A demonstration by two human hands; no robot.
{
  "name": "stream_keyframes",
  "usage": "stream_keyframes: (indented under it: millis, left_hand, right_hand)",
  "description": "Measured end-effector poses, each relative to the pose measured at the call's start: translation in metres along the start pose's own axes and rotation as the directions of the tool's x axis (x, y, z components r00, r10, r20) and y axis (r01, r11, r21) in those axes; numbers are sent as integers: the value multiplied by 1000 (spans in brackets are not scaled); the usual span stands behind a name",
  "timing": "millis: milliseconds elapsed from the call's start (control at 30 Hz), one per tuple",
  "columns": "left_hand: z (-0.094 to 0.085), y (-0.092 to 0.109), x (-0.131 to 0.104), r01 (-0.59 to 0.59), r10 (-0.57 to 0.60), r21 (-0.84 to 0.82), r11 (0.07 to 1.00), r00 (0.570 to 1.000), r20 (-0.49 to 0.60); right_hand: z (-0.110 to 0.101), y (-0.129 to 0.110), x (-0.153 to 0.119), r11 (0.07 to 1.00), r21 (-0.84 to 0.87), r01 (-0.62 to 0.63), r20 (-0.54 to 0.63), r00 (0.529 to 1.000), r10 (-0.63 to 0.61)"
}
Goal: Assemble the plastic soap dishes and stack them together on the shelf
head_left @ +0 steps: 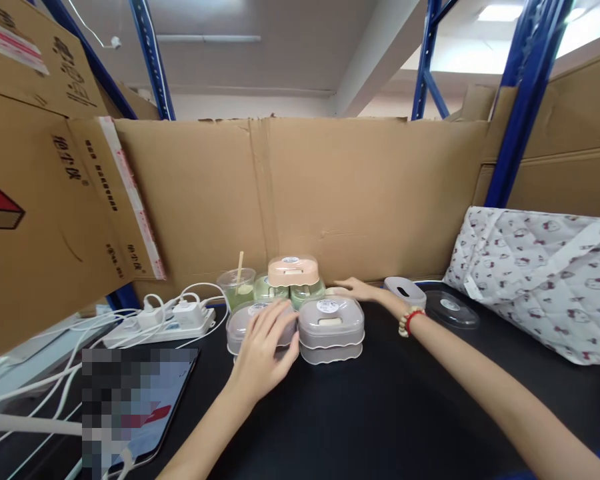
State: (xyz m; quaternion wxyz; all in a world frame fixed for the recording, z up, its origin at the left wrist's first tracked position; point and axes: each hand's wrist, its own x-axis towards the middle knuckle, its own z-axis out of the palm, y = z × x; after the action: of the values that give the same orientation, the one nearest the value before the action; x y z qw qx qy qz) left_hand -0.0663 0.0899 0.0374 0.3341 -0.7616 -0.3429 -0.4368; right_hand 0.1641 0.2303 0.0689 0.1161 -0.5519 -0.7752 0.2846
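Observation:
Two grey oval boxes with clear lids stand side by side on the black table: the left grey box (237,325) and the right grey box (333,339). My left hand (265,343) lies over the front of the left one, fingers spread, thumb beside the gap between them. Behind them, a peach-lidded box (293,273) rests on top of two green boxes (307,292). My right hand (360,290) reaches behind the right grey box with its fingers stretched out; its fingertips are near a pale lid edge, and I cannot tell whether they touch it.
A clear cup (237,287) with a stick and green contents stands at back left. Nearby are a power strip (180,323), white cables and a tablet (155,400). At right lie a grey oval piece (405,291), a clear lid (453,310) and a quilted bag (540,273). Cardboard (370,193) walls the back.

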Motion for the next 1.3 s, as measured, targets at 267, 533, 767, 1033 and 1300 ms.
stream_keyframes:
  millis: [267,533,767,1033,1300]
  left_hand:
    - [4,25,-13,-204,177,-175,963,971,-158]
    - [11,65,-2,-138,196,-495,858,978,67]
    - [5,128,24,767,-477,-634,101,596,646]
    - [-3,144,43,652,-617,-616,-443,277,737]
    - [-34,134,10,673,-589,-486,-558,92,803]
  right_hand:
    - [8,43,-23,984,-116,-134,-104,987,123]
    - [3,81,-54,992,50,-117,-392,911,128]
    - [-23,55,-106,959,229,165,-708,704,48]
    - [-13,14,-175,840,66,539,-194,832,-519]
    - [-28,80,-114,958,-173,-230,-487,865,120]
